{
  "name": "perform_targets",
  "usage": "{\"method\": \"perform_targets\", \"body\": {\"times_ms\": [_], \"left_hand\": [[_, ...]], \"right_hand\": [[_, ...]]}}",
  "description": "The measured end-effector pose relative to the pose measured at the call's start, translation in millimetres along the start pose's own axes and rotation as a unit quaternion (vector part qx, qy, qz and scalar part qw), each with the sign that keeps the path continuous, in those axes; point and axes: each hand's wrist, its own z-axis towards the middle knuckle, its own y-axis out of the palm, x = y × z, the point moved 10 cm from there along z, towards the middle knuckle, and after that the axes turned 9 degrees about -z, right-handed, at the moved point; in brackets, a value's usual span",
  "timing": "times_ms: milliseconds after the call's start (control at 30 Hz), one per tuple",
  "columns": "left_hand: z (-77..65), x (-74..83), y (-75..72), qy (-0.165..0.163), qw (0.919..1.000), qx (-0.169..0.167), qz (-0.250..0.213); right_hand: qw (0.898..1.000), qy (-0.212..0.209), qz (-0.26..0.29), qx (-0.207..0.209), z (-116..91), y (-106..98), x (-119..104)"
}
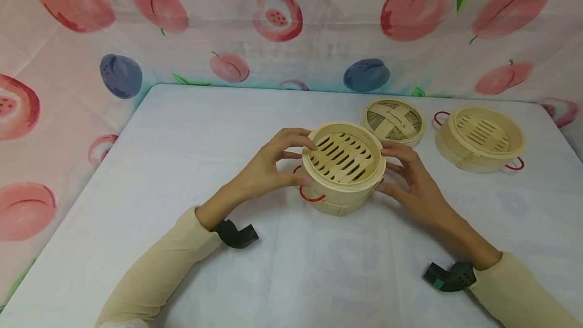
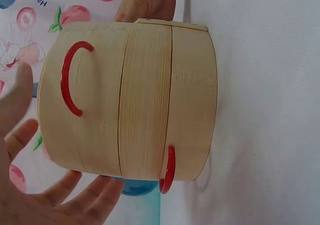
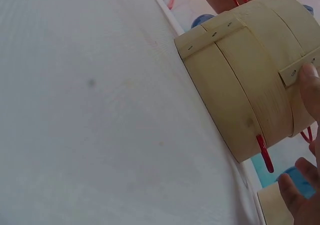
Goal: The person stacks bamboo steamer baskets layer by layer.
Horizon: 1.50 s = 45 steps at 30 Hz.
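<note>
Two round bamboo steamer baskets stand one on the other near the middle of the table. The upper steamer basket (image 1: 342, 161) has a slatted floor and red handles; the lower steamer basket (image 3: 220, 95) rests on the white cloth. My left hand (image 1: 278, 162) holds the upper basket from the left, index finger at the rim and thumb low on the side. From the right, my right hand (image 1: 412, 181) holds it too, fingers by the rim. In the right wrist view its thumb (image 3: 308, 77) touches the bamboo seam. Part of the lower basket is hidden in the head view.
Behind the stack sits a woven bamboo lid (image 1: 394, 121). Another steamer basket (image 1: 480, 140) with red handles stands at the back right. A white cloth (image 1: 191, 130) covers the table, and a fruit-patterned curtain (image 1: 314, 24) hangs along the back and left.
</note>
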Motion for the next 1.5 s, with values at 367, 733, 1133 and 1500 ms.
{"method": "perform_targets", "body": {"times_ms": [367,733,1133,1500], "left_hand": [[-0.5,0.7,22.3,0.019,0.9954,-0.05,0.08],[-0.8,0.9,14.9,0.024,0.9968,-0.049,0.058],[-1.0,-2.9,8.8,0.032,0.9974,-0.057,0.03],[-0.8,-3.9,6.1,0.051,0.9969,-0.053,0.026]], "right_hand": [[1.0,0.004,-0.016,0.008,7,1,-10],[1.0,0.003,-0.003,0.009,0,-1,6],[0.999,0.033,-0.04,0.004,7,0,-19],[0.999,0.025,-0.02,0.013,7,-1,-23]]}}
